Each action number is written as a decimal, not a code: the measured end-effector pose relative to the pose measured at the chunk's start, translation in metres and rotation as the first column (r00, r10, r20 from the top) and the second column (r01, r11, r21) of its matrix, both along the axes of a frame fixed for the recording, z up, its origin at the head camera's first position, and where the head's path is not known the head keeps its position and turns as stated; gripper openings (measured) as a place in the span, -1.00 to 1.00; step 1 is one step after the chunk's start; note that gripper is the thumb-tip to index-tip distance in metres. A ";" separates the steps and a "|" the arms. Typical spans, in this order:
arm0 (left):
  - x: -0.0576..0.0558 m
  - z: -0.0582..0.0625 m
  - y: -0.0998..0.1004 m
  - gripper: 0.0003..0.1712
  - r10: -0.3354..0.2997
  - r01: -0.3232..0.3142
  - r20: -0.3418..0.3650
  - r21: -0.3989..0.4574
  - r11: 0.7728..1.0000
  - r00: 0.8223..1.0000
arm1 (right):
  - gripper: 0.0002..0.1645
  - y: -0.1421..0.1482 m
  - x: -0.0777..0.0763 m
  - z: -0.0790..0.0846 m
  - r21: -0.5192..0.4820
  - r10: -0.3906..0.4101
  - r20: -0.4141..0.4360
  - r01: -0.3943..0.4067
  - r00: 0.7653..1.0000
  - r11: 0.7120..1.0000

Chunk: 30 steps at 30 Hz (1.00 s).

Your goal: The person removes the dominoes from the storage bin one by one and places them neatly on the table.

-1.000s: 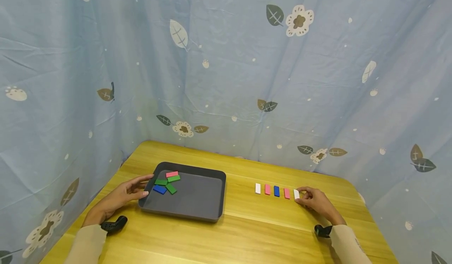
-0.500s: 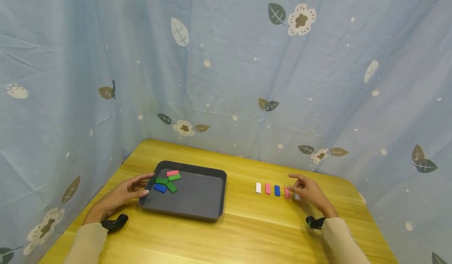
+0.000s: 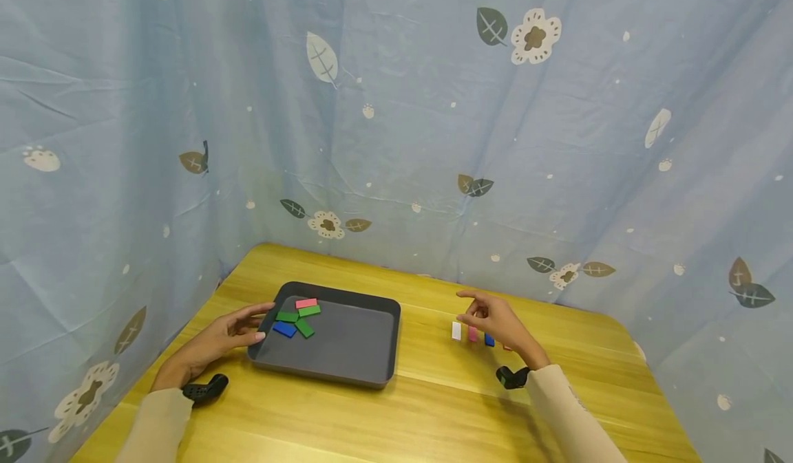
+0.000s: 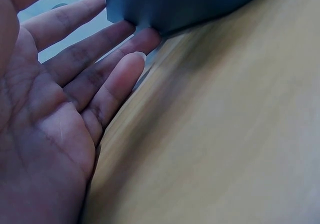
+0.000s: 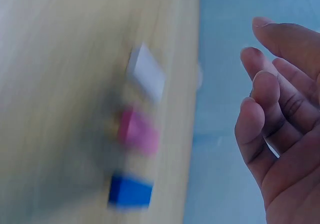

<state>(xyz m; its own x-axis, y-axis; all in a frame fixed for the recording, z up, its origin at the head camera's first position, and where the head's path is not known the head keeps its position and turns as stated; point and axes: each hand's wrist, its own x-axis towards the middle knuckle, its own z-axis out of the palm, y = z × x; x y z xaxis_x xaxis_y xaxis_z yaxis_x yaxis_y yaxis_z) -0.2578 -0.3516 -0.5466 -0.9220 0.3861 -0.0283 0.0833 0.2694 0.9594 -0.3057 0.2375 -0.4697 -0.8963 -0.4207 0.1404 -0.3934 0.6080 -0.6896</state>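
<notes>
My left hand [image 3: 217, 339] rests at the left side of a dark grey tray [image 3: 359, 373]; in the left wrist view its straight fingertips touch the tray's outer wall [image 4: 170, 7]. My right hand [image 3: 495, 318] hovers over a row of small blocks with loosely bent fingers, holding nothing. Under and beside it show a white block [image 3: 456, 331], a pink block [image 3: 473, 335] and a blue block [image 3: 489, 340]. A second pink block is mostly covered by the right wrist, and the white block at the row's right end is hidden.
Inside the tray's left part lie a pink block [image 3: 306, 303], a blue block [image 3: 285, 329] and green blocks [image 3: 304, 327]. Both stand on a yellow wooden table [image 3: 427, 408], with a blue patterned curtain [image 3: 396, 140] behind and at the sides.
My right hand has let go of the white block at the row's right end, lifted, and moved left along the row. The left hand and tray stay in place.
</notes>
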 end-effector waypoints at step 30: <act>0.000 -0.001 0.001 -0.29 0.019 -0.019 0.003 -0.016 1.000 1.000 | -0.41 -0.176 -0.025 0.003 0.012 0.353 -0.008 -0.353 0.935 0.935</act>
